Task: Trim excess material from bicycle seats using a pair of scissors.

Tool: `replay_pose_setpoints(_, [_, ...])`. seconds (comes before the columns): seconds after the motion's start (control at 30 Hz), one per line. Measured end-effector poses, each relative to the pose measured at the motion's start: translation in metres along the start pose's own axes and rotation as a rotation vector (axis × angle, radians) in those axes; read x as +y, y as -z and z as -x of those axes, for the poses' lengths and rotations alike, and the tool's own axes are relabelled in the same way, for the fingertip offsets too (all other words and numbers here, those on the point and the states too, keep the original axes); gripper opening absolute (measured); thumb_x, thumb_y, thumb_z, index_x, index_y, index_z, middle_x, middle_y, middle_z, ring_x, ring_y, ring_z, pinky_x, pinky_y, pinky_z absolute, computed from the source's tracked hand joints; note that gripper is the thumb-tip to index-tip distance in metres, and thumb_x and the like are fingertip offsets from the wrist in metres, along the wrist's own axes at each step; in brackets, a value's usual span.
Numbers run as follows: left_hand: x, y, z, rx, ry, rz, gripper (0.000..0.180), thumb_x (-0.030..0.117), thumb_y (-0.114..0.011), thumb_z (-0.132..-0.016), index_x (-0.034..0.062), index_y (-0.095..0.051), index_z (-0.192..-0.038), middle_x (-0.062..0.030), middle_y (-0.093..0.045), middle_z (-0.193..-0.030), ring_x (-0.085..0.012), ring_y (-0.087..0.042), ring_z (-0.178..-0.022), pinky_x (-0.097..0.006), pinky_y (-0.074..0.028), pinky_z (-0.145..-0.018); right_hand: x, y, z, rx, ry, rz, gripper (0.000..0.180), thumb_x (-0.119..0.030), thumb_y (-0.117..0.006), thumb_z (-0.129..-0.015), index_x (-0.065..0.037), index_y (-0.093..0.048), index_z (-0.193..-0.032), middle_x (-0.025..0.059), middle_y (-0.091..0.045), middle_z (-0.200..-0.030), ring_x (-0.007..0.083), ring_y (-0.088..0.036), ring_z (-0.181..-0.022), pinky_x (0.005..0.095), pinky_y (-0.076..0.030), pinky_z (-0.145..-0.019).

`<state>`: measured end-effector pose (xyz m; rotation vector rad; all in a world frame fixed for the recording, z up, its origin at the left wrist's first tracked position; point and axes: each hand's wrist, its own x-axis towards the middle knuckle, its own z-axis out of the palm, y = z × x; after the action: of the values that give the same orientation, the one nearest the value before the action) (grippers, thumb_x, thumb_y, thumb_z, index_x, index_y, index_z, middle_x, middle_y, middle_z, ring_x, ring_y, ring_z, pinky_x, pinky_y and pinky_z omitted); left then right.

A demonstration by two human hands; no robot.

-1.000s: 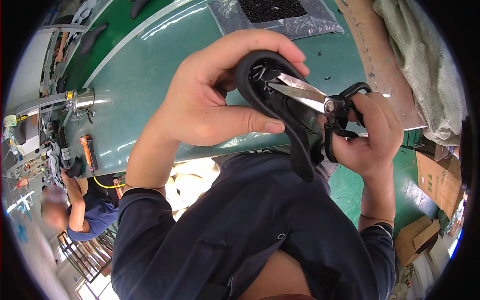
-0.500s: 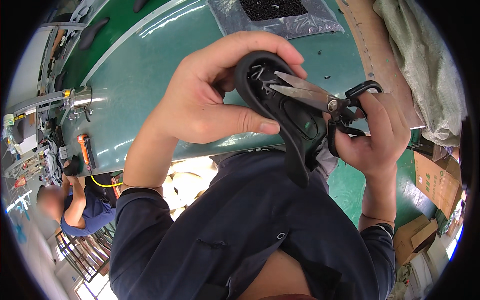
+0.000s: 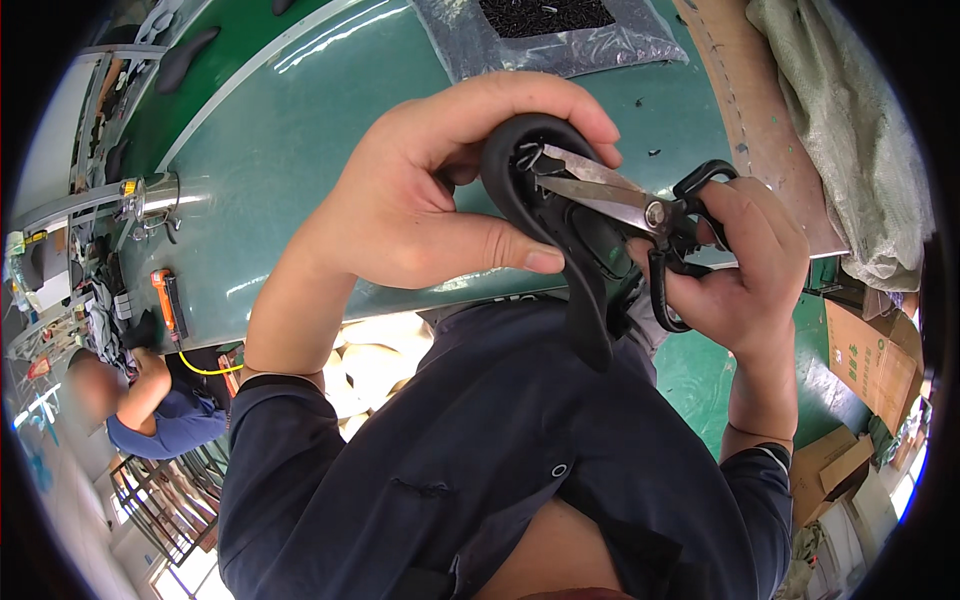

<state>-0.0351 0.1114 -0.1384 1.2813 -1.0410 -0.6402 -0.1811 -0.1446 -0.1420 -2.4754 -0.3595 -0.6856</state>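
Observation:
A black bicycle saddle (image 3: 585, 290) is held underside up by my left hand (image 3: 430, 190); the fingers wrap round its wide end and the thumb presses on its side. The narrow nose points down toward my shirt. In my right hand (image 3: 750, 260) are scissors (image 3: 655, 212) with black handles, fingers through the loops. Their slightly parted blades reach into the saddle's hollow, close to small pale strands or clips there. Whether the blades touch these I cannot tell.
A clear plastic bag with small black pieces (image 3: 545, 15) lies at the table's (image 3: 300, 200) far side. An orange air tool (image 3: 168, 300) with a yellow hose is at left, near another person (image 3: 170, 400). Cardboard boxes (image 3: 870, 360) and a pale woven cloth (image 3: 850, 130) are at right.
The scissors have moved left and deeper into the saddle's hollow, their blades closing somewhat. My left hand and the saddle have shifted slightly right. The other person has leaned a little left.

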Motion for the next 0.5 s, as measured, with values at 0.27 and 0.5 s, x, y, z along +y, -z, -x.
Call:
replay_pose_setpoints(0.27, [0.0019,0.0008,-0.0016,-0.021,-0.058,-0.135,0.075,0.001,-0.095,-0.077,-0.0067,-0.059,-0.142,-0.0261,-0.071,-0.134,-0.0320,-0.073,-0.123,-0.043,-0.060,-0.106,-0.0068,-0.0035,0.0056,0.066,0.008,0.158,0.044,-0.022,-0.098,-0.068,-0.002,-0.072,-0.097,0.0037,-0.059,-0.071,0.0183,-0.058,-0.060,0.0325,-0.045,-0.053])
replay_pose_setpoints(0.5, [0.0006,-0.0016,-0.0014,-0.004,-0.056,-0.112,0.076,0.000,-0.096,-0.076,-0.0073,-0.059,-0.142,-0.0257,-0.072,-0.133,-0.0316,-0.073,-0.123,-0.042,-0.060,-0.107,0.0008,-0.0071,0.0085,0.035,0.073,0.118,0.046,-0.017,-0.096,-0.061,-0.001,-0.071,-0.095,0.0058,-0.061,-0.069,0.0225,-0.060,-0.057,0.0338,-0.047,-0.050])
